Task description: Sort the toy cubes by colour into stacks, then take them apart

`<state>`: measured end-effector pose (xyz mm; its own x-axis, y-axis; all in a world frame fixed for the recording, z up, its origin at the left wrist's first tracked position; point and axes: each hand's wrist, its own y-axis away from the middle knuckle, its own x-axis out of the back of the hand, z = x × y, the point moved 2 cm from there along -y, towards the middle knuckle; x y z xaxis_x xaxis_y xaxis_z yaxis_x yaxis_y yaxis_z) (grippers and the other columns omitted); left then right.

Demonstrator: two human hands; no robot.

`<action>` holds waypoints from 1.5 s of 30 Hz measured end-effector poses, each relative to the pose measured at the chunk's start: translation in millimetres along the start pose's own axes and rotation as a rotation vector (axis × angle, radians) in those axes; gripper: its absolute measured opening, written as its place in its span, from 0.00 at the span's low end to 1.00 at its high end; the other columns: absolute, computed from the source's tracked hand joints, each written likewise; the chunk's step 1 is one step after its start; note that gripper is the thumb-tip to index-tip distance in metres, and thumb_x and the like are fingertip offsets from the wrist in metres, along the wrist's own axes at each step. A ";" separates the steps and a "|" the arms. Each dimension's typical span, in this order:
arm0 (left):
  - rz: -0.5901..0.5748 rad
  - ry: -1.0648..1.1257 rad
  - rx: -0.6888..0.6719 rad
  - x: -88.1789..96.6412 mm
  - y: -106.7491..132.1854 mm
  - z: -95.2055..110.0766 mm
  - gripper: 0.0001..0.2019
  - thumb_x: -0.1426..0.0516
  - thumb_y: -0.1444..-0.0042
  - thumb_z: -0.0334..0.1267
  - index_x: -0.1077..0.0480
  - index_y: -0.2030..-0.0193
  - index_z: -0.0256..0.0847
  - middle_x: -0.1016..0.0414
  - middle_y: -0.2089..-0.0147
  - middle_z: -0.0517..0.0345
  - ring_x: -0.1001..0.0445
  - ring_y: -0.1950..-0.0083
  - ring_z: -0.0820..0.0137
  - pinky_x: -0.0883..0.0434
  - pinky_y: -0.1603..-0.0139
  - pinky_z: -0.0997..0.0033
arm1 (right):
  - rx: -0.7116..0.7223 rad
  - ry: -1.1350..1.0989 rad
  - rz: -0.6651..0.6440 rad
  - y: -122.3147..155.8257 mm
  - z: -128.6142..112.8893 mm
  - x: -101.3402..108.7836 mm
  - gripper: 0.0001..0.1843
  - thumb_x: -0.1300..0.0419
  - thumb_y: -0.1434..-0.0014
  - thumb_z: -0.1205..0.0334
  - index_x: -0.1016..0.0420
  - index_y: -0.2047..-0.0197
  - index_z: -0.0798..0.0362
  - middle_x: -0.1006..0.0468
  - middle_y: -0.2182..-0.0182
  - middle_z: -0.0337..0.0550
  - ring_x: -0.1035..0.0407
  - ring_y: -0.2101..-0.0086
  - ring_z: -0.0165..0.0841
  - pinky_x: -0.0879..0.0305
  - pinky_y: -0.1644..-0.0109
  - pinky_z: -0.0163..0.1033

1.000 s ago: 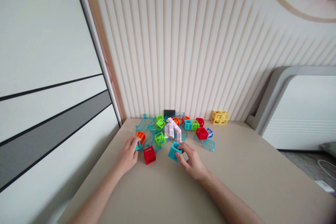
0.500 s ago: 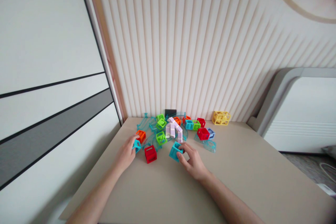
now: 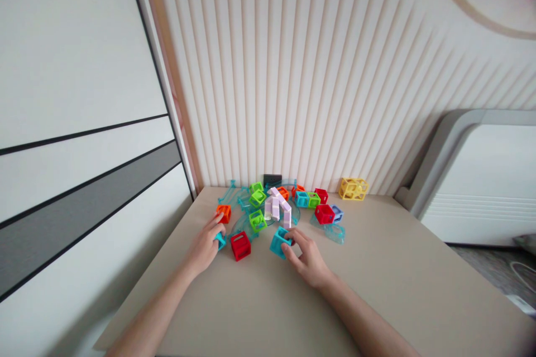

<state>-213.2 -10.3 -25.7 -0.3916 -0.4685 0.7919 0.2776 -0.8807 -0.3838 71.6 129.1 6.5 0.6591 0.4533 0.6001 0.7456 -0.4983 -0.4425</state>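
My right hand (image 3: 307, 256) is closed on a light-blue hollow cube block (image 3: 278, 242), thumb in front and fingers over its right side. At the left, my left hand (image 3: 205, 246) has its fingers curled round another light-blue cube block (image 3: 220, 240), mostly covered by the hand. One of its fingers reaches toward an orange cube block (image 3: 223, 213) just behind. Between my hands lies a red cube block (image 3: 240, 246). Farther back are green cube blocks (image 3: 257, 220) and a pile of white-and-lilac pieces (image 3: 275, 206).
Clear blue track pieces (image 3: 228, 192) spread under the blocks. To the right sit a joined light-blue and green pair (image 3: 307, 199), a red block (image 3: 324, 213) and a yellow frame piece (image 3: 353, 188). A black box (image 3: 272, 179) stands against the ribbed wall (image 3: 268, 67).
My left hand has shifted slightly down and toward me with its light-blue block, away from the orange block. My right hand and its block are nearly still.
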 end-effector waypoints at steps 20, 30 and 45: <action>0.449 -0.024 -0.129 27.4 2.6 17.6 0.21 0.52 0.48 0.21 0.30 0.51 0.42 0.34 0.47 0.48 0.30 0.43 0.59 0.30 0.40 0.53 | -0.004 -0.030 0.021 0.2 -2.1 1.2 0.09 0.45 0.33 0.54 0.29 0.61 0.50 0.26 0.65 0.43 0.30 0.65 0.35 0.32 0.61 0.37; 0.328 -0.092 -0.362 7.6 -32.4 95.6 0.30 0.53 0.49 0.16 0.40 0.40 0.40 0.35 0.48 0.46 0.29 0.45 0.60 0.26 0.44 0.57 | -0.070 -0.120 0.175 -3.8 1.5 3.1 0.16 0.49 0.31 0.50 0.28 0.62 0.52 0.26 0.65 0.43 0.32 0.66 0.33 0.35 0.62 0.35; 0.273 -0.061 -0.502 -36.2 -13.4 116.4 0.31 0.55 0.41 0.17 0.44 0.33 0.43 0.28 0.46 0.45 0.24 0.43 0.62 0.21 0.49 0.66 | -0.245 -0.434 0.322 -6.6 17.8 -0.7 0.24 0.47 0.34 0.39 0.32 0.68 0.52 0.28 0.73 0.40 0.35 0.70 0.33 0.33 0.63 0.38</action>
<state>-100.6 26.6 6.1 -0.3084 -0.6922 0.6525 -0.0943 -0.6603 -0.7451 68.0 145.3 -2.9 0.8670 0.4860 0.1103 0.4906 -0.7937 -0.3595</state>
